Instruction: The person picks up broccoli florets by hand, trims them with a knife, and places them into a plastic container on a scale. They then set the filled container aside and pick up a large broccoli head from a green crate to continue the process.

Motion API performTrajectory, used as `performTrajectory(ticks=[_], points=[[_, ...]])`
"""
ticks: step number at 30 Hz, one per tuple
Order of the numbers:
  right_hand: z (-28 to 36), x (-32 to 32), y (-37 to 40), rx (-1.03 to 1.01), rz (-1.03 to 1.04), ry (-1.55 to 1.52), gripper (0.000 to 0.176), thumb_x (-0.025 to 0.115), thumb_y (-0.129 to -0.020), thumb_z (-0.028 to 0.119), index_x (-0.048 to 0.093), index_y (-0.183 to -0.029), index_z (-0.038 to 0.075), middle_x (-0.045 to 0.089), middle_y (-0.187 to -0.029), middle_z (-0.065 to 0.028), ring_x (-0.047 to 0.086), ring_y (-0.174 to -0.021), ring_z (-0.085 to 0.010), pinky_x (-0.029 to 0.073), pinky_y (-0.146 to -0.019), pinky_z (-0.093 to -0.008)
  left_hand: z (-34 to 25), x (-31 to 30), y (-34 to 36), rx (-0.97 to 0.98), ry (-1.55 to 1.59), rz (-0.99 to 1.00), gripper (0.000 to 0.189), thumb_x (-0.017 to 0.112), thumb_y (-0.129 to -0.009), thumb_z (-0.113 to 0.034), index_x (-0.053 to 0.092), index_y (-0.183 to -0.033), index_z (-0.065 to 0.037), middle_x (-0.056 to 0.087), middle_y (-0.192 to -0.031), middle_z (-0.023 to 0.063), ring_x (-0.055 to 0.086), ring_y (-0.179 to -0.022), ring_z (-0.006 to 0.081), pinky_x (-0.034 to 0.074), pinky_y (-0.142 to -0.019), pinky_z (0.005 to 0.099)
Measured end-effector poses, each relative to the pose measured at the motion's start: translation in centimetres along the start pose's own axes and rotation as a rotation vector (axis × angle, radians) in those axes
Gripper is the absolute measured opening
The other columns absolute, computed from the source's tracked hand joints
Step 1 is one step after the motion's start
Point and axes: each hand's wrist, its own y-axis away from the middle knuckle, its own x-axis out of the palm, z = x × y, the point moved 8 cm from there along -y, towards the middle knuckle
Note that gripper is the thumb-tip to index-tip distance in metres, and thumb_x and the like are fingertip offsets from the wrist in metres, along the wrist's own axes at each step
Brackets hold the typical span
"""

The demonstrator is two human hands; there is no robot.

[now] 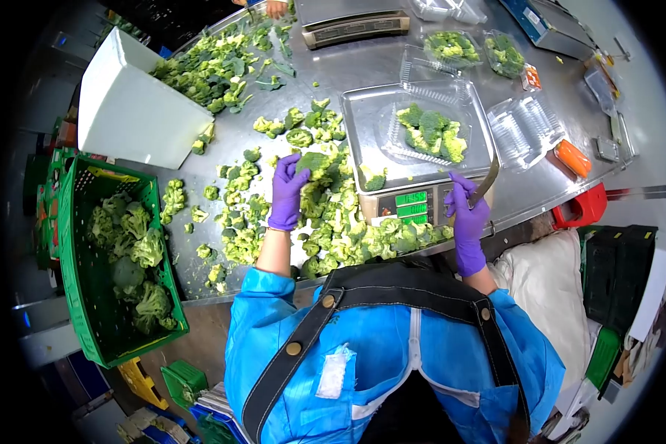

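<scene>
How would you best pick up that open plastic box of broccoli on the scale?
Grip the clear box by its base's left and right rims, probably from the near side: its lid lies open on the far side and broccoli sits inside.

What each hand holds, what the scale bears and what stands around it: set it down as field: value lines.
Left hand: purple glove, fingers on a broccoli floret
Right hand: purple glove, holding a knife
Scale: bears an open clear container with broccoli pieces; one loose piece at the tray's near-left corner
Display: lit green, digits too small to read surely
Table: loose broccoli strewn left of and in front of the scale
Green crate: larger broccoli pieces inside
White bin: tipped, broccoli at its mouth
</scene>
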Motion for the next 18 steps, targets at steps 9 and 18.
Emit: performTrajectory(ticks=[9,18], points=[[0.6,3.2,1.4,0.035,0.225,0.070,0.024,0.055,-0.084,0.010,0.058,-0.106,0.002,0.057,-0.065,-0.0013,0.047,-0.049,-0.0030,0.036,-0.044,-0.0166,-1.4,6.7,4.4,-0.053,0.066,0.280,0.058,0.076,-0.064,-0.017,0.047,-0.113,-0.002,0.056,-0.101,0.0040,0.054,-0.094,0.0119,0.042,-0.082,0.0218],[1.0,5.8,2.6,0.127,0.398,0.125,0.025,0.057,-0.081,0.008,0.060,-0.106,0.004,0.059,-0.073,-0.0011,0.059,-0.070,-0.0078,0.045,-0.061,-0.0214,0.6,7.4,2.1,-0.063,-0.200,0.051,0.038,0.064,-0.075,-0.005,0.049,-0.111,0.000,0.058,-0.099,0.0066,0.055,-0.091,0.0121,0.044,-0.081,0.0238]])
